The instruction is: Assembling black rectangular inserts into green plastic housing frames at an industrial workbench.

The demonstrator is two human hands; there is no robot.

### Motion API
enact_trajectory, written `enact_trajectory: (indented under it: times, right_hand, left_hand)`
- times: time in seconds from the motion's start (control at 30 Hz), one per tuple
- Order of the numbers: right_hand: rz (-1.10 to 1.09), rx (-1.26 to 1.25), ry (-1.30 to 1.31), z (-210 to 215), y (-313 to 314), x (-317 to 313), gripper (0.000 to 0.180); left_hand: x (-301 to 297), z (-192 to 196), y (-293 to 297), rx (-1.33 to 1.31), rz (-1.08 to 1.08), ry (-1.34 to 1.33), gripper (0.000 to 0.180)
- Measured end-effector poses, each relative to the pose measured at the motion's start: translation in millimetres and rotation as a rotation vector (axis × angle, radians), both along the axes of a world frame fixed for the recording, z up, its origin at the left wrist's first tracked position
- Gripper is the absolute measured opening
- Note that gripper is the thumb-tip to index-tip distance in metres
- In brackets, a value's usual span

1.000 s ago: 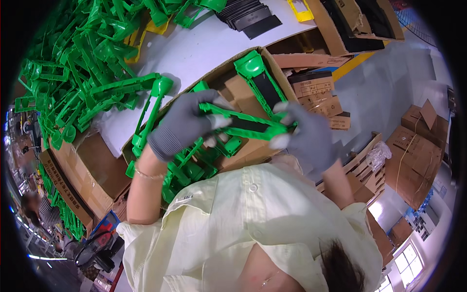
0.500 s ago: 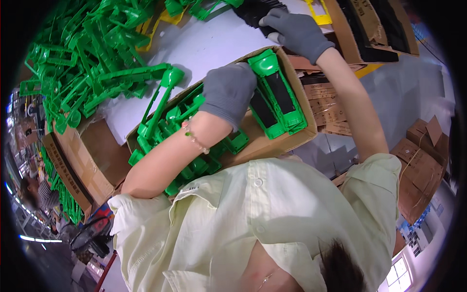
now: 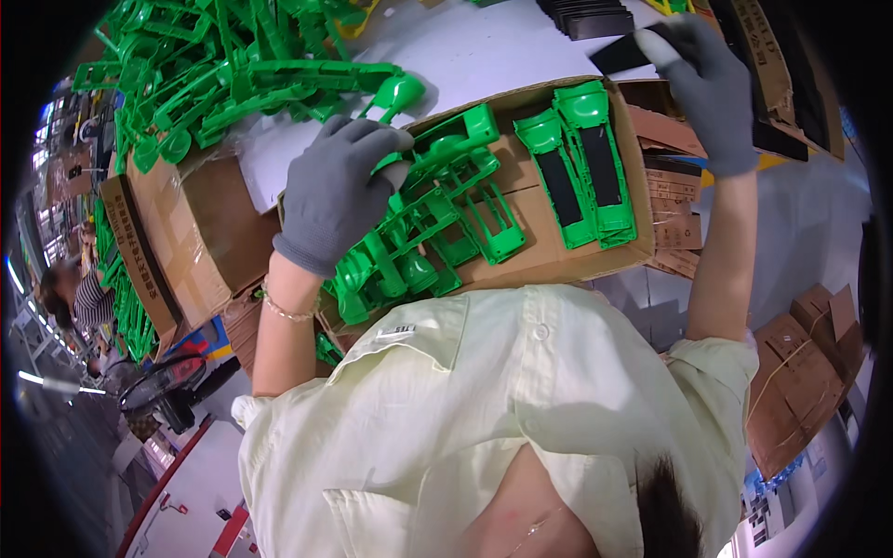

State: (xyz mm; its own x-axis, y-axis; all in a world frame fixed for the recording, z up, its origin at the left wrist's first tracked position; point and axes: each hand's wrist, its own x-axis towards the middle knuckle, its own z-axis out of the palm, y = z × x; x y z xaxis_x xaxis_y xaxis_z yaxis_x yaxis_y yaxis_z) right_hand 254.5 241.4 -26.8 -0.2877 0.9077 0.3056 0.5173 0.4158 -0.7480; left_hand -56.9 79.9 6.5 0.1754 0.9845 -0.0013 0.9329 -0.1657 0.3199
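Observation:
My left hand (image 3: 337, 191), in a grey glove, is closed with thumb and fingers on the end of a green plastic frame (image 3: 479, 127) over the cardboard box (image 3: 526, 197). More green frames (image 3: 419, 228) lie jumbled beneath it. At the right end of the box, two green frames (image 3: 600, 163) with black strips set in them stand side by side. My right hand (image 3: 712, 88), gloved in grey too, pinches a flat black strip (image 3: 621, 58) above the far right of the box. Beyond it lies a fanned stack of black strips (image 3: 588, 17).
A big heap of green frames (image 3: 223, 70) covers the far left of the white table (image 3: 465, 54). Cartons (image 3: 195, 232) stand at left, one holding green parts. Flattened cardboard (image 3: 674, 200) lies right, near a folded carton bundle (image 3: 800, 372). A person is in the left background.
My right hand has drawn a black strip from the stack and moved right. My left hand has shifted left and now grips a green frame. The view has shifted slightly.

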Motion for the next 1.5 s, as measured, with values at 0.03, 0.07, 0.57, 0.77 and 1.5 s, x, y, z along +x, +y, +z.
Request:
enact_trajectory:
  times: [0.03,0.07,0.57,0.77,1.5]
  right_hand:
    - [0.016,-0.005,0.014,5,-8,-4,0.017]
    - [-0.004,-0.159,0.074,15,-23,-7,0.017]
    - [0.724,-0.461,0.336,26,-125,-90,0.012]
    - [0.709,-0.542,0.026,30,-126,-107,0.017]
    - [0.023,-0.173,0.579,25,-137,-67,0.011]
  left_hand:
    - [0,5,-9,-0.01,0.003,-0.043,0.023]
    - [0,4,-16,-0.012,0.013,-0.043,0.023]
    - [3,-6,-38,0.179,-0.115,-0.155,0.017]
    - [-10,-7,-49,0.024,-0.033,-0.285,0.035]
    - [-40,21,-81,-0.079,-0.121,-0.234,0.023]
